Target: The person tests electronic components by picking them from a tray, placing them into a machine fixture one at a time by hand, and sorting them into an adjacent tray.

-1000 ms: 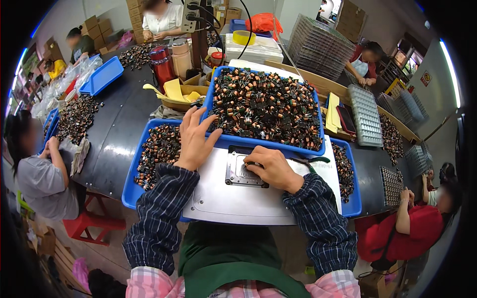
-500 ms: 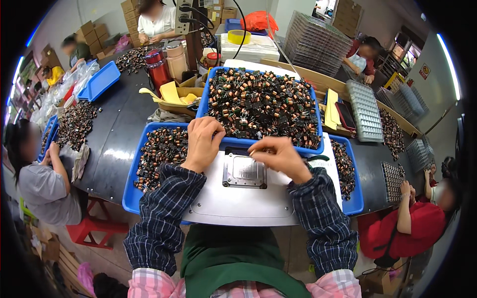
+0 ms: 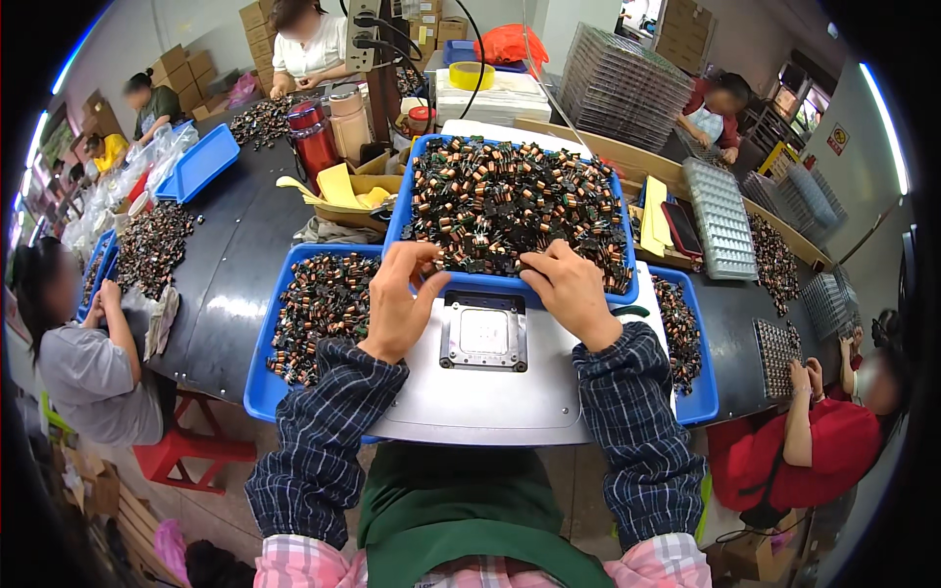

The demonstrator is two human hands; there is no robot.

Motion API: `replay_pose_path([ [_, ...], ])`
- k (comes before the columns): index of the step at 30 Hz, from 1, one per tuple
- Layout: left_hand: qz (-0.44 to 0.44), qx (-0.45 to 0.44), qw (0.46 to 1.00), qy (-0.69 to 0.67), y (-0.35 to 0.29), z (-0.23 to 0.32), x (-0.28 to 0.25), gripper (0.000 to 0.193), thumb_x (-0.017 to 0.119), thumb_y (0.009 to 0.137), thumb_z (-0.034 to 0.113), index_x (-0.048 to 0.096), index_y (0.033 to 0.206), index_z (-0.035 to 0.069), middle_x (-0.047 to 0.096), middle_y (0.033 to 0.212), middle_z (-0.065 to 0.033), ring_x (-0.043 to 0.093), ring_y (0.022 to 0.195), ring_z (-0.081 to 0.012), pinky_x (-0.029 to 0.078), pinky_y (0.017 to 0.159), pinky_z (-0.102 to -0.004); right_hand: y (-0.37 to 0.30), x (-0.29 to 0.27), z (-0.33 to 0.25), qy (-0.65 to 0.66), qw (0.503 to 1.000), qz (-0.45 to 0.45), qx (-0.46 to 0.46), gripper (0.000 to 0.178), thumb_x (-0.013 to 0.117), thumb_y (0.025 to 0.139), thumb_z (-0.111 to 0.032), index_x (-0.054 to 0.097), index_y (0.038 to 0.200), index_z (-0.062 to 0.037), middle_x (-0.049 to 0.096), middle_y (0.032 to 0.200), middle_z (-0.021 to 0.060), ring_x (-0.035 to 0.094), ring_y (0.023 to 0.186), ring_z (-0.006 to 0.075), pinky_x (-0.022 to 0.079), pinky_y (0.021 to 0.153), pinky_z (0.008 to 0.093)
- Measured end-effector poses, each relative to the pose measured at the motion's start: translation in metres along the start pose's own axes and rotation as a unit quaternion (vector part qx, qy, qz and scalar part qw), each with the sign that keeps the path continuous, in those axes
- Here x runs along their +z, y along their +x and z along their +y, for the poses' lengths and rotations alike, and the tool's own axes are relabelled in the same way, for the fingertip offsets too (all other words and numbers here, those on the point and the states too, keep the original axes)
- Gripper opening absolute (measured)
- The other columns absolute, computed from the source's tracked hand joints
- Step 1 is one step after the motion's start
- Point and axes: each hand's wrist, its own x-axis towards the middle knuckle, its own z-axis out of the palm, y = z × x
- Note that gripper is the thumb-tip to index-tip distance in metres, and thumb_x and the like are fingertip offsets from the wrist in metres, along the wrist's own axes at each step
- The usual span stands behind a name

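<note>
A blue tray (image 3: 392,235) heaped with small black parts with copper-coloured coils (image 3: 510,201) stands in front of me. My left hand (image 3: 402,299) is at its near left edge, fingers curved over the rim and thumb apart from them. Over the near right part of the same heap, my right hand (image 3: 573,292) reaches in with bent fingers, its tips among the parts. I see nothing held in either hand, though the fingertips are partly hidden. Between my wrists a square metal fixture (image 3: 483,333) is set into a pale metal plate (image 3: 461,407).
Blue trays of similar parts stand on the left (image 3: 260,377) and right (image 3: 698,397). Behind are a red flask (image 3: 314,147), yellow sheets (image 3: 338,186), a dark phone (image 3: 680,228) and stacked clear trays (image 3: 622,88). Other people work around the table.
My right hand has moved from above the fixture up into the heap of parts, uncovering the fixture. My left hand has shifted slightly, its thumb now apart from the fingers.
</note>
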Motion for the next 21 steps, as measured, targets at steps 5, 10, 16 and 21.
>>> replay_pose_path([
  [5, -0.111, 0.015, 0.992, -0.056, -0.011, 0.010, 0.002, 0.023, 0.059, 0.072, -0.007, 0.061, 0.093, 0.001, 0.054, 0.089, -0.0081, 0.055, 0.077, -0.0187, 0.045, 0.067, -0.0271, 0.006, 0.005, 0.001, -0.100, 0.995, -0.023, -0.005, 0.018, 0.064, 0.075, -0.019, 0.066, 0.088, -0.0072, 0.053, 0.077, 0.0102, 0.058, 0.062, 0.0275, 0.045, 0.056, 0.0363],
  [10, -0.245, -0.032, 0.968, -0.053, -0.022, 0.022, 0.003, 0.022, 0.057, 0.074, -0.005, 0.060, 0.094, 0.002, 0.056, 0.086, -0.0107, 0.056, 0.079, -0.0255, 0.045, 0.071, -0.0313, 0.002, 0.001, 0.005, 0.044, 0.998, 0.031, -0.011, 0.016, 0.064, 0.076, -0.017, 0.066, 0.086, -0.0041, 0.057, 0.074, 0.0094, 0.057, 0.061, 0.0222, 0.044, 0.054, 0.0321],
  [16, -0.278, 0.112, 0.953, 0.047, -0.022, 0.015, 0.010, 0.019, 0.059, 0.071, -0.002, 0.058, 0.089, 0.002, 0.056, 0.085, -0.0115, 0.054, 0.080, -0.0295, 0.045, 0.069, -0.0354, -0.002, -0.008, -0.008, 0.282, 0.947, -0.074, 0.132, 0.015, 0.064, 0.078, -0.014, 0.066, 0.085, -0.0004, 0.059, 0.072, 0.0020, 0.052, 0.063, 0.0082, 0.041, 0.053, 0.0216],
  [21, -0.292, 0.153, 0.940, 0.092, -0.022, 0.018, 0.018, 0.021, 0.057, 0.068, -0.002, 0.059, 0.088, 0.003, 0.055, 0.082, -0.0101, 0.054, 0.080, -0.0274, 0.045, 0.069, -0.0354, -0.005, -0.006, -0.010, 0.265, 0.954, -0.092, 0.101, 0.015, 0.065, 0.076, -0.014, 0.066, 0.084, -0.0006, 0.060, 0.072, 0.0062, 0.053, 0.063, 0.0124, 0.042, 0.056, 0.0255],
])
